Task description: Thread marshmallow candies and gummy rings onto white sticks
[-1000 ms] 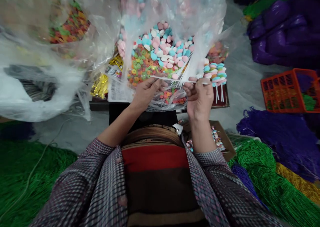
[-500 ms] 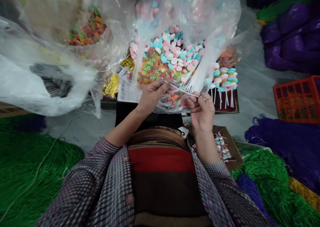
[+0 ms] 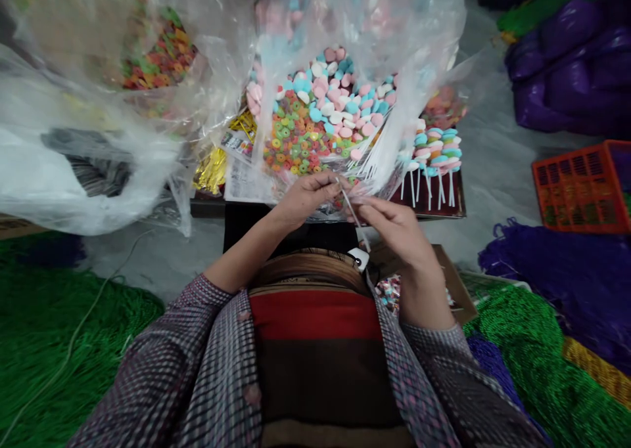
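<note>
A thin white stick (image 3: pixel 353 214) slants down to the right between my hands, over the near edge of the candy. My left hand (image 3: pixel 310 197) pinches its upper end. My right hand (image 3: pixel 389 224) has its fingers closed around the stick's middle, and the lower end pokes out below them. Beyond my hands lie ring-shaped gummies (image 3: pixel 296 136) and pink, white and blue marshmallows (image 3: pixel 340 103) in an open clear bag. A bundle of white sticks (image 3: pixel 377 156) rests at the right of the candy.
Finished candy skewers (image 3: pixel 436 152) stand at the table's right. Gold ties (image 3: pixel 211 171) lie at the left. A cardboard box (image 3: pixel 456 284) with wrapped pieces is below right, and an orange crate (image 3: pixel 576 188) is further right. Green strands (image 3: pixel 73 330) cover the lower left.
The stick has swung from nearly level to steeply slanted. My right hand has turned and moved left, closer to my left hand. The view has shifted slightly.
</note>
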### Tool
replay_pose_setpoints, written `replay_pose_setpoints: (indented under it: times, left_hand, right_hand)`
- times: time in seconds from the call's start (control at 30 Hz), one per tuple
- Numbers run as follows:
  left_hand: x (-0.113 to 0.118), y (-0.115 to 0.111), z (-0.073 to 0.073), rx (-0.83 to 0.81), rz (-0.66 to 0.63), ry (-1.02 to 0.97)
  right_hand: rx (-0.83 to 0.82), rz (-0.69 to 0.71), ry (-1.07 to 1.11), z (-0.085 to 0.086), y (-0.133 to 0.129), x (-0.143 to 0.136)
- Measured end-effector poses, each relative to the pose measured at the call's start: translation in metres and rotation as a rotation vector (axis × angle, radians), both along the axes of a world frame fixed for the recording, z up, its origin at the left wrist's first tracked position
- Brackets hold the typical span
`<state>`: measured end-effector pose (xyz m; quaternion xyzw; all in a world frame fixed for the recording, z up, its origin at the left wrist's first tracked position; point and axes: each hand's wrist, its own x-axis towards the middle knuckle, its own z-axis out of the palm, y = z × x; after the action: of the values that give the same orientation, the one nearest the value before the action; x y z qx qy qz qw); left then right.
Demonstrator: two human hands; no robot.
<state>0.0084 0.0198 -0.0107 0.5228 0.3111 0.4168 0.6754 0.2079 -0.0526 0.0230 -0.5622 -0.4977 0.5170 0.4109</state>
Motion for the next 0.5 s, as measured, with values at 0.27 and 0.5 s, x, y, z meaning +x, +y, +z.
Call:
replay_pose_setpoints:
  times: [0.27, 0.5]
  left_hand:
    - [0.001, 0.034, -0.004, 0.327, 0.251, 0.393]
    - [0.051, 0.125, -0.013, 0.661, 0.298, 0.910]
  right_hand:
    - [0.182, -0.096, -0.405, -0.010, 0.068, 0.000]
    - [0.087, -0.127, -0.939, -0.021, 0.123, -0.006]
